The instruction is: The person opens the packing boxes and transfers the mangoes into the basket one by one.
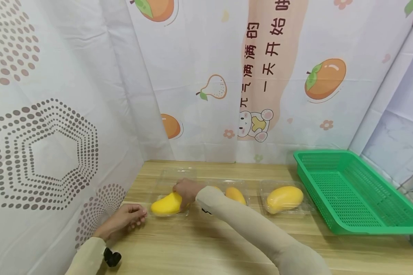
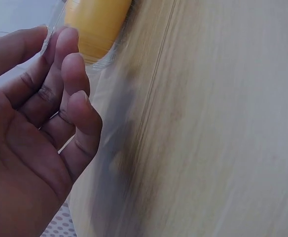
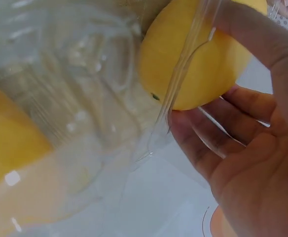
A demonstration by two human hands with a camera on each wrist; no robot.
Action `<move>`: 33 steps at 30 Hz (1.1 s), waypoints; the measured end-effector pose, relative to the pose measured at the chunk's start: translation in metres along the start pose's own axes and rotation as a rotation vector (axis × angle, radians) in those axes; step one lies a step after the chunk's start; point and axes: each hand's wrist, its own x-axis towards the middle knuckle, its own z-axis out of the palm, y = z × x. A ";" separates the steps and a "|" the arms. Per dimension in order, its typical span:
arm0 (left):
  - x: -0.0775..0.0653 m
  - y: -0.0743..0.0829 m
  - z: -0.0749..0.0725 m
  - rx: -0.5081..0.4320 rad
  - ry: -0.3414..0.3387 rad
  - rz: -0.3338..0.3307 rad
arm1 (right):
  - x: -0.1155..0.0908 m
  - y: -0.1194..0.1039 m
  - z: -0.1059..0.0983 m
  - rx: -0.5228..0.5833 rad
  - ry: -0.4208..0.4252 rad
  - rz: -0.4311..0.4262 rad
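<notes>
At the table's left side, a yellow mango [image 1: 166, 204] lies in a clear plastic box [image 1: 174, 176] whose lid stands raised behind it. My right hand [image 1: 188, 191] reaches across and grips the mango's right end. The right wrist view has the thumb over the mango [image 3: 198, 69] and fingers beneath, beside the clear plastic edge [image 3: 176, 74]. At the box's left edge is my left hand [image 1: 124, 219]. Up close, its thumb and a fingertip pinch the thin plastic rim [image 2: 49, 42], with the other fingers loosely curled. The mango [image 2: 97, 27] shows beyond them.
Right of my hand, a clear box [image 1: 242, 185] holds an orange-yellow mango [image 1: 235, 194], partly behind my sleeve. Farther right sits another boxed mango [image 1: 285, 198]. A green plastic basket [image 1: 344, 225] stands at the right edge. Printed curtains [image 1: 192, 49] border the wooden table [image 1: 199, 244].
</notes>
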 end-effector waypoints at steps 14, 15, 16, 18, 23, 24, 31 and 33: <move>0.001 0.004 -0.001 -0.016 -0.023 0.015 | -0.001 0.001 0.001 -0.003 -0.004 -0.032; 0.001 0.004 -0.001 -0.018 -0.025 0.020 | -0.001 0.001 0.001 -0.003 -0.007 -0.027; 0.001 0.004 -0.001 -0.018 -0.024 0.024 | -0.002 0.000 0.001 -0.001 -0.009 -0.023; 0.001 0.003 -0.001 -0.019 -0.019 0.031 | -0.002 -0.001 0.001 0.007 -0.010 -0.011; 0.001 0.001 0.000 -0.019 -0.002 0.027 | -0.004 -0.003 0.002 -0.009 0.013 -0.002; 0.001 0.000 0.000 -0.018 0.004 0.025 | -0.005 -0.004 0.003 -0.018 0.020 -0.007; 0.001 -0.001 0.002 0.009 0.030 0.031 | -0.010 -0.005 0.005 -0.050 0.050 -0.021; 0.001 -0.001 0.002 0.013 0.035 0.032 | -0.011 -0.005 0.004 -0.051 0.055 -0.027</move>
